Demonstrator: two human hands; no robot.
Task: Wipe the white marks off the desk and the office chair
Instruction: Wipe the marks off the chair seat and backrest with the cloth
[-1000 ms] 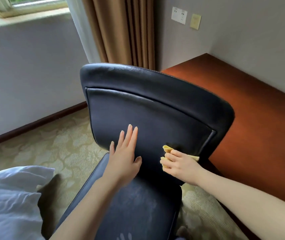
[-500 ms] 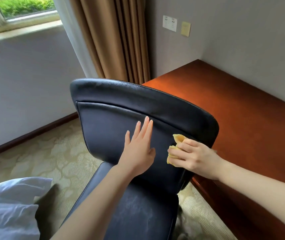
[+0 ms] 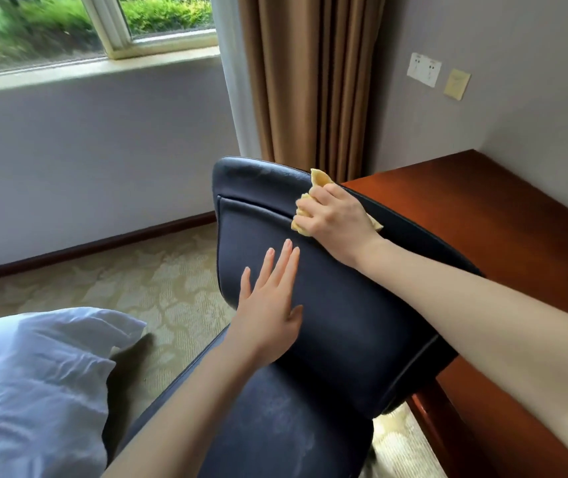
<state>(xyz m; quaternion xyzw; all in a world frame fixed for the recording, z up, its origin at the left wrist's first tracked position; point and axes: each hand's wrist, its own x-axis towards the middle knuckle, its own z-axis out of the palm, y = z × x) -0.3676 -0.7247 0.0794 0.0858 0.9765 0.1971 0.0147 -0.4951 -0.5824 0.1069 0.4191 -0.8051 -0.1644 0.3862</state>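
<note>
On the office chair point(image 3: 338, 305), the backrest's top edge sits under the right grip point(image 3: 336, 219), curled round a bunched yellow cloth point(image 3: 319, 179) to scrub there. Below-left, the left grip point(image 3: 268, 305) lies spread flat, probably steadying the back. The worktop point(image 3: 482, 219) lies right of both. Wall plate point(image 3: 424, 69): no readable writing.

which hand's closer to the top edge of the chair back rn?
Right. The right hand holds the yellow cloth against the top band of the chair back, just under the edge. The left hand lies flat on the panel lower down, fingers straight.
</note>
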